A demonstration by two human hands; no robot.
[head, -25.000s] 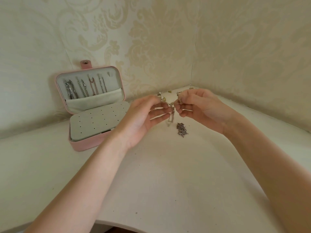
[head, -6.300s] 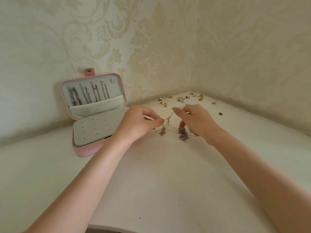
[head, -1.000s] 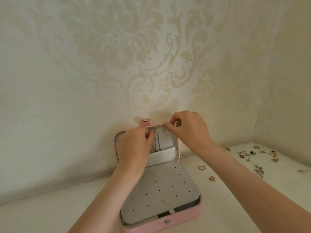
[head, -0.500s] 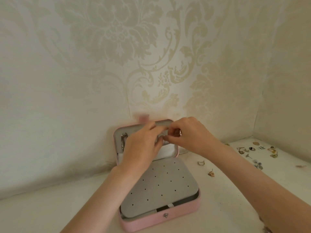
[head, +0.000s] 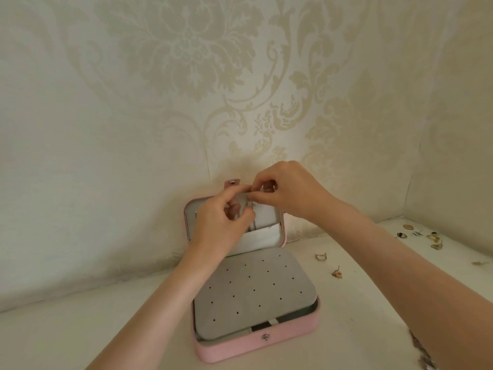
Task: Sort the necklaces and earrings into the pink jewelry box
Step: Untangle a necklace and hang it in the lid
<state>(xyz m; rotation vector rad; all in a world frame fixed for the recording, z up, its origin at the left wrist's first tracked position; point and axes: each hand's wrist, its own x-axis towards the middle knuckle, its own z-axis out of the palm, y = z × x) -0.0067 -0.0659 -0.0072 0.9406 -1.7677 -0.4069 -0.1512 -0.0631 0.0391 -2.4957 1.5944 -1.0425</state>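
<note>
change: both hands have come up from the middle of the tabletop (head: 80, 329) to the top edge of the raised lid (head: 269, 222) of the pink jewelry box (head: 256, 343) — the necklace (head: 253, 214) that was being untangled on the tabletop is now at the box
left hand: left hand (head: 221, 222) in front of the lid, fingers (head: 237, 192) curled, thumb and forefinger pinched at the lid's upper rim; the thin chain seems caught in the pinch, too fine to be sure
right hand: right hand (head: 290, 193) just right of the left, fingers (head: 260, 194) tucked into a pinch at the same spot near the snap tab (head: 233, 182); looks like it holds the chain end
necklace: hangs down the lid's inner face toward the lid pocket (head: 262, 240), between the two hands
meaning: judged as hooking this necklace onto the lid — the necklace part is well along, not yet released
earring pad: grey holed pad (head: 253, 292) in the box base, no earrings on it
earrings: loose earrings (head: 336, 273) on the tabletop right of the box, more (head: 433, 240) far right of it by the wall — that part is not begun
other chain: dark chain (head: 420, 348) at the frame edge, right of the box, partly hidden by the right forearm
</note>
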